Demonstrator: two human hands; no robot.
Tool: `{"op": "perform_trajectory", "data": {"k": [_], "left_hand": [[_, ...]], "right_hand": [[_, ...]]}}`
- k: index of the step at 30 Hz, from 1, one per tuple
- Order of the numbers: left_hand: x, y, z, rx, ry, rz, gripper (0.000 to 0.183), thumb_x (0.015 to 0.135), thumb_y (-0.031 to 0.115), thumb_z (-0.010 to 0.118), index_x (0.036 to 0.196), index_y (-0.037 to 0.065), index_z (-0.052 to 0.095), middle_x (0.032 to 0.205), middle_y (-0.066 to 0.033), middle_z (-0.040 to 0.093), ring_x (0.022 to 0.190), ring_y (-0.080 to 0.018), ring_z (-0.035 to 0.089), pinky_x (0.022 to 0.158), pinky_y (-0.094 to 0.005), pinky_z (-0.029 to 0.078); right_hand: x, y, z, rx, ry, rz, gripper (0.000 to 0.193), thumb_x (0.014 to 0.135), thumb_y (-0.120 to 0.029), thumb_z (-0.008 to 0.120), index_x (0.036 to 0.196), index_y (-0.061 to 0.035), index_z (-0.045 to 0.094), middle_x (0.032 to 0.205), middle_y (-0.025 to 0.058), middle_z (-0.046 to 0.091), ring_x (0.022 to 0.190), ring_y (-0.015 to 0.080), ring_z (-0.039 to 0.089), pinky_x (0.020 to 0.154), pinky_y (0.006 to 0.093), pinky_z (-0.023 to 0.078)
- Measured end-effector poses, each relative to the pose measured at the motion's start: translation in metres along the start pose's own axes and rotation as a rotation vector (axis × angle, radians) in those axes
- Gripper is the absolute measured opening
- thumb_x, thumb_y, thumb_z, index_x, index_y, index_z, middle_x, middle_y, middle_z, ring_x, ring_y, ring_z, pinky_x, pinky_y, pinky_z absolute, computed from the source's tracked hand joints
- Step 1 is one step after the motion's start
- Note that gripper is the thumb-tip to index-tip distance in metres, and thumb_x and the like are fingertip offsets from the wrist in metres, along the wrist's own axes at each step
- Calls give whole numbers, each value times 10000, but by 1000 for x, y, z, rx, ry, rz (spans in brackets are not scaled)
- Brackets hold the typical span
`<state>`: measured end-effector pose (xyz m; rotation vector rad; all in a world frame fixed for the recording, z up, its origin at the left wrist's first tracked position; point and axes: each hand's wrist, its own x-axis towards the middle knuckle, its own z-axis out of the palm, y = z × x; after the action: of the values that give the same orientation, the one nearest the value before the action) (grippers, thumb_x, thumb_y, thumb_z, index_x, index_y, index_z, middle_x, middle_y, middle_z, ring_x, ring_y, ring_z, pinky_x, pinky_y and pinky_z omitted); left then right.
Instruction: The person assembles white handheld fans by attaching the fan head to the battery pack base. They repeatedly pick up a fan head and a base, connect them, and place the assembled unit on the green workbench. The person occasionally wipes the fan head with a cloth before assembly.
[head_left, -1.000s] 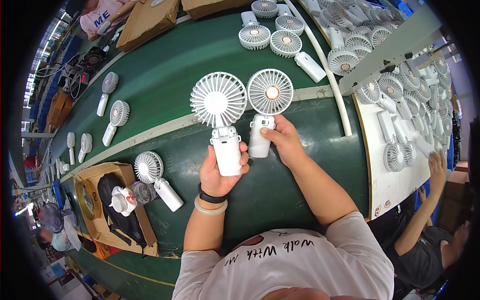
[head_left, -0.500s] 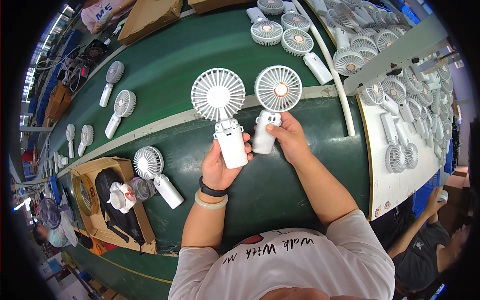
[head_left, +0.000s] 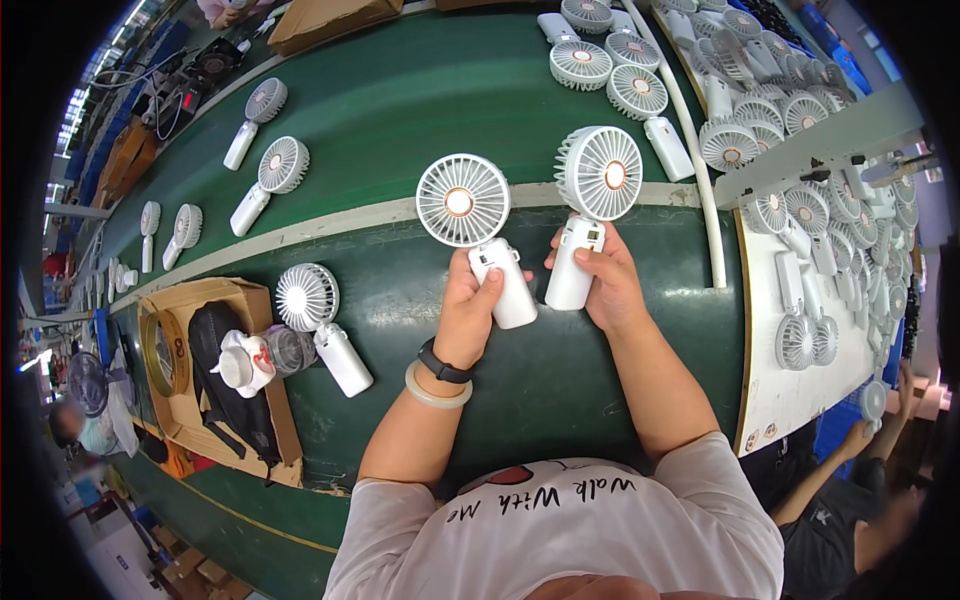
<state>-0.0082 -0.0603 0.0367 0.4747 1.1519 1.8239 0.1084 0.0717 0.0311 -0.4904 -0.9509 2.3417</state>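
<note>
Fingers of the left hand point(head_left: 466, 305) closed round the handle of one white handheld fan point(head_left: 478, 228), thumb across its front; fingers of the right hand point(head_left: 612, 285) gripping the handle of a matching second fan point(head_left: 592, 203), thumb just below a small dark opening. Both held up side by side above the near green tabletop point(head_left: 665, 270), a little gap between, orange-ringed hubs facing up toward the wearer, probably so as to show both fronts together. Holds low on the handles, seemingly to leave the ribbed cages uncovered. At near left, a lone fan point(head_left: 322, 316) lying on the tabletop beside a clear container point(head_left: 290, 350) and a cardboard box point(head_left: 285, 425) with a black bag point(head_left: 245, 425) inside, perhaps gathered there to stay off the working space. Beyond the pale strip point(head_left: 375, 216), loose fans point(head_left: 282, 165) spread apart at far left, and a tight cluster of fans point(head_left: 635, 92) at far right, next to a white tube point(head_left: 706, 180), perhaps laid there as a divider. Right of the tube, heaped fans point(head_left: 845, 238) in overlapping layers on a white board point(head_left: 768, 400), likely to save room. At near right, another person's hand point(head_left: 853, 440) just below a further fan point(head_left: 873, 402), probably gripping it, though too small and blurred to be sure.
</note>
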Motion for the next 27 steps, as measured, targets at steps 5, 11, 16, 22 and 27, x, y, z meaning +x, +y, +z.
{"op": "perform_trajectory", "data": {"k": [5,11,16,22,27], "left_hand": [[-1,7,-2,-44,-30,-44,313,916,121,495,1192,33,377,1124,-144,554,941,-232,614,803,-357,515],[-1,6,-2,-52,-5,-17,371,905,130,499,1233,19,362,1133,-173,548,964,-283,604,859,-395,490],[0,3,-3,-74,-32,6,356,902,92,499,1231,36,375,1109,-143,563,940,-230,612,842,-358,494],[1,3,-3,-70,-60,12,359,898,105,507,1227,26,387,1106,-152,567,937,-245,615,849,-374,487],[2,-5,-4,-11,-37,58,360,893,114,518,1221,25,399,1095,-146,576,937,-241,616,855,-369,483]], "right_hand": [[-2,0,1,27,-44,7,434,755,-140,631,1140,-34,460,971,137,579,817,242,610,750,349,492],[-1,1,2,33,-61,14,456,761,-151,637,1160,-32,451,984,145,575,822,249,610,754,354,494],[-3,0,5,40,-87,43,497,760,-155,646,1191,-28,431,983,144,573,836,249,610,774,365,500],[-4,3,6,11,-120,70,523,764,-170,654,1205,-18,416,992,144,573,851,248,608,790,374,500],[-4,4,0,72,-186,93,455,808,-112,623,1205,-26,417,1080,134,570,942,233,602,836,381,504]]}}
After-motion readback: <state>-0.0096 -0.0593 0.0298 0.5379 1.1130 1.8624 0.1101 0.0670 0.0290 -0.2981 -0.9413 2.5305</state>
